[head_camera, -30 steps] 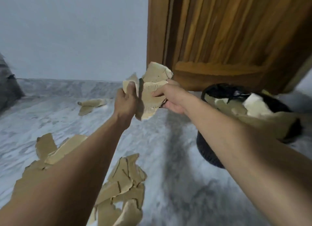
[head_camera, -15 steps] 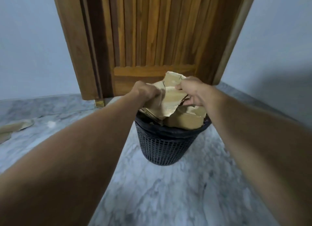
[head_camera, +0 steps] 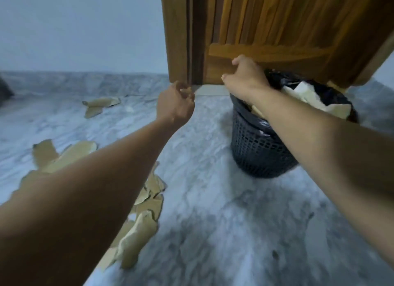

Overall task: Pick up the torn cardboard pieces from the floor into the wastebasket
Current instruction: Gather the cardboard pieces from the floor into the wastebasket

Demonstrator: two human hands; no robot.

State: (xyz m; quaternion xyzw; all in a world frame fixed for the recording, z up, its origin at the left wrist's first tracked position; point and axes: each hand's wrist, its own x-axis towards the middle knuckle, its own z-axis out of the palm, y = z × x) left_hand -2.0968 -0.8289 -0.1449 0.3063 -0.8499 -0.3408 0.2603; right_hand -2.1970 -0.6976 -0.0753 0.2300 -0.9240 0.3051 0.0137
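Both hands were empty, left hand (head_camera: 177, 103) loosely curled, right hand (head_camera: 245, 76) half-open over the stuffed wastebasket (head_camera: 258, 149), since cardboard pieces (head_camera: 136, 241) littered the floor (head_camera: 223, 221).

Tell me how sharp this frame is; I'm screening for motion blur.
Head view: soft throughout, the marble floor smeared in the foreground; both forearms bulge with wide-angle distortion; left hand and right hand slightly blurred; wastebasket mesh still readable.
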